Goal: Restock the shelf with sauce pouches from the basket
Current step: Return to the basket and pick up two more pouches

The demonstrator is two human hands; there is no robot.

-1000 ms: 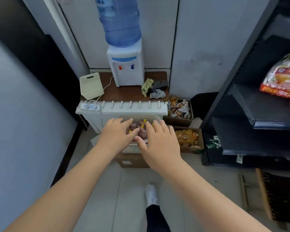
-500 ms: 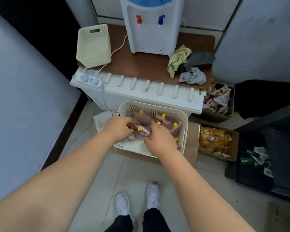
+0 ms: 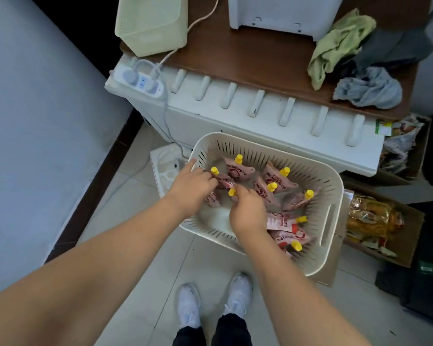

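Pink film pouches (image 3: 238, 171) with yellow caps (image 3: 238, 159) lie loose in the white slotted basket (image 3: 335, 193). At least eight caps show, and we see no pouches outside it. The basket sits low on cardboard (image 3: 334, 275), by our feet. The shelf is not in view.

Left hand (image 3: 189, 188): in over the left rim, fingers curled round a pouch (image 3: 221, 180) just under its cap, index finger sticking out toward the rim.

Right hand (image 3: 248, 211): back to the camera, fingers bent down onto a second one beside its cap. The fingertips are hidden, so we cannot tell whether it has a real hold or only touches.

Step, we judge: lifting the first pouches out. The basket is well filled, so the restock has barely begun.

Handling, we judge:
- Each is light, soft and floppy, and the sauce will shift inside.
- The film looks smooth and is probably slippery.
- The cap and neck are the only stiff part, so we would grip there or pinch the top seam.
- We would not squeeze the belly, which could stress the seams or the cap.
- Several could go at once with the necks held between the fingers.
- They overlap in the pile, so lifting one may drag its neighbours.
- A loose pinch on the body could let one slide out on the way to the shelf.
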